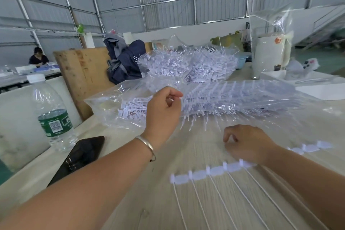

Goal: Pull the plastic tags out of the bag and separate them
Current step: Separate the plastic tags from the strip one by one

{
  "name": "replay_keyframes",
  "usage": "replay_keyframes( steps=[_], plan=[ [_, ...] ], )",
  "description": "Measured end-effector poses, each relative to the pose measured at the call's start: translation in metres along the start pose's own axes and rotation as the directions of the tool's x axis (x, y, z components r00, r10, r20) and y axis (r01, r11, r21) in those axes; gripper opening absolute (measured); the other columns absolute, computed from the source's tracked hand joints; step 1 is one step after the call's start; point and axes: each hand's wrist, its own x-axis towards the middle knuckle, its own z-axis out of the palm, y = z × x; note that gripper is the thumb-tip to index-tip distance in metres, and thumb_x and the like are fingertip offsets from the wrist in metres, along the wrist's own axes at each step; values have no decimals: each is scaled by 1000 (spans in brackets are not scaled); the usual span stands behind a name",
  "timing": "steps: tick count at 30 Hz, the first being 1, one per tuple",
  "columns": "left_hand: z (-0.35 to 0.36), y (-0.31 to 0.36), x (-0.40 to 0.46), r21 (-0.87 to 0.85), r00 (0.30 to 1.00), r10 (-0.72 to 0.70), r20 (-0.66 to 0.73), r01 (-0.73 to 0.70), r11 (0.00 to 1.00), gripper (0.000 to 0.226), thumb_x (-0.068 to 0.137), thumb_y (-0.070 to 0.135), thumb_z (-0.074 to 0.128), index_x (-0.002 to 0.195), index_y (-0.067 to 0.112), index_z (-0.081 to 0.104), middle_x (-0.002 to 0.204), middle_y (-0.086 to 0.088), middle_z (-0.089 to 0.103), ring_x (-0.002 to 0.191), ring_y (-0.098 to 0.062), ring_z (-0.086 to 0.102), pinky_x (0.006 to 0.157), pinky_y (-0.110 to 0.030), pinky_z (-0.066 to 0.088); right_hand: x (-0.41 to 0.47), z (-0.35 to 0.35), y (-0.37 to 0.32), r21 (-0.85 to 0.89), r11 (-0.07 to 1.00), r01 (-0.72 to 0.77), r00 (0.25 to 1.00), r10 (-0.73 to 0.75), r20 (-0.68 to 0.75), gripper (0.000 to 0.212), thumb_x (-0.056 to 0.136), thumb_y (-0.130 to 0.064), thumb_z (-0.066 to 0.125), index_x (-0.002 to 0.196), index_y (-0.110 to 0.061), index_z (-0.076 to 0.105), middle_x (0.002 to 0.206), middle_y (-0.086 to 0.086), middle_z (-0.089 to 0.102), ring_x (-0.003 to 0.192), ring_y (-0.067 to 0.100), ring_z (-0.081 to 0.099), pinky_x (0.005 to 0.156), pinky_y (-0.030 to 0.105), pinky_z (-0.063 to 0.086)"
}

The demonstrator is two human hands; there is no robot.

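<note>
Head view, nearest first: a strip of plastic tags [211, 171] lies flat on the pale wooden table [153, 201], its square white heads joined in a row and its thin tails running toward the camera. The right hand [248, 144] rests over the far end of that strip, fingers curled down; whether they pinch a tag or only press on it I cannot tell, since the palm covers the contact and the strip is smeared by motion. More heads [309, 148] show beyond the wrist.

Further out, the left hand [164, 106] is raised at the clear bag [214, 99], thumb and forefinger closed together on what looks like its film or a tag at the mouth; the exact thing pinched is too fine to make out. The bag holds stacked tag strips, tails poking out toward the near side.

I judge the tags very light, springy and prone to tangling, tails thin enough to kink; best held by the stiff heads or the joining bar, with the slippery, floppy bag pinned down while pulling.

At left stand a water bottle [53, 114] and a dark phone [82, 153]. Behind, a loose heap of tags [186, 63] sits in another bag, its depth hidden
</note>
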Motion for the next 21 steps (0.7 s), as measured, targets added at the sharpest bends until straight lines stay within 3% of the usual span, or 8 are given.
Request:
replay_keyframes(
  steps=[3, 5, 7, 9, 13, 15, 19, 21],
  plan=[
    [5, 16, -24, -41, 991, 77, 112, -73, 997, 23, 87, 0, 56, 80, 20, 67, 64, -13, 59, 57, -26, 55, 55, -30, 47, -5, -9, -6, 277, 957, 83, 980, -129, 151, 12, 80, -22, 67, 91, -28, 66, 85, -11, 52, 79, 7, 50, 77, 26, 39],
    [10, 20, -38, -55, 977, 89, 191, -80, 995, 21, 87, 1, 57, 78, 17, 66, 55, -5, 55, 51, -25, 52, 52, -32, 46, -14, -20, -14, 460, 886, 58, 902, -244, 356, 27, 74, -21, 78, 97, -28, 66, 93, -9, 55, 83, 5, 52, 76, 21, 41],
    [15, 19, -48, -81, 967, 62, 248, -43, 996, 21, 85, 0, 58, 76, 16, 66, 48, 6, 50, 47, -16, 47, 50, -32, 46, -23, -30, -18, 409, 909, 80, 783, -311, 539, 40, 67, -25, 84, 100, -32, 64, 98, -16, 53, 87, -4, 51, 75, 13, 40],
    [21, 17, -51, -86, 960, 19, 278, 5, 996, 22, 84, -1, 58, 74, 16, 67, 49, 6, 50, 48, -17, 47, 50, -31, 44, -31, -36, -21, 307, 937, 165, 721, -327, 611, 41, 66, -21, 83, 98, -32, 62, 97, -19, 50, 88, -6, 50, 70, 8, 39],
    [28, 11, -50, -132, 960, -81, 269, 120, 984, 24, 84, -4, 55, 73, 13, 67, 66, -20, 61, 49, -18, 50, 51, -23, 41, -38, -27, -29, 128, 943, 308, 798, -330, 504, 22, 68, -13, 74, 85, -21, 62, 95, -4, 55, 98, 19, 57, 78, 33, 49],
    [25, 3, -51, -120, 947, -103, 305, 146, 982, 23, 83, -5, 55, 74, 12, 68, 72, -22, 63, 46, -14, 50, 52, -20, 44, -38, -20, -31, 120, 941, 315, 832, -335, 443, 16, 66, -14, 73, 76, -16, 62, 90, -5, 55, 92, 18, 58, 71, 34, 49],
    [20, -11, -53, -46, 902, -159, 401, 194, 980, 20, 84, 0, 57, 79, 12, 72, 61, 7, 63, 46, -8, 56, 52, -12, 43, -31, -7, -23, 122, 921, 371, 876, -391, 282, 18, 63, -11, 72, 64, -16, 54, 82, 0, 58, 73, 11, 53, 57, 19, 37],
    [23, -15, -52, -15, 889, -200, 413, 226, 974, 20, 86, 4, 58, 80, 16, 73, 66, 10, 64, 51, -6, 59, 51, -11, 40, -29, -5, -15, 163, 930, 330, 904, -361, 229, 17, 62, -13, 72, 66, -16, 56, 79, -5, 56, 65, 5, 49, 56, 19, 38]
  ],
)
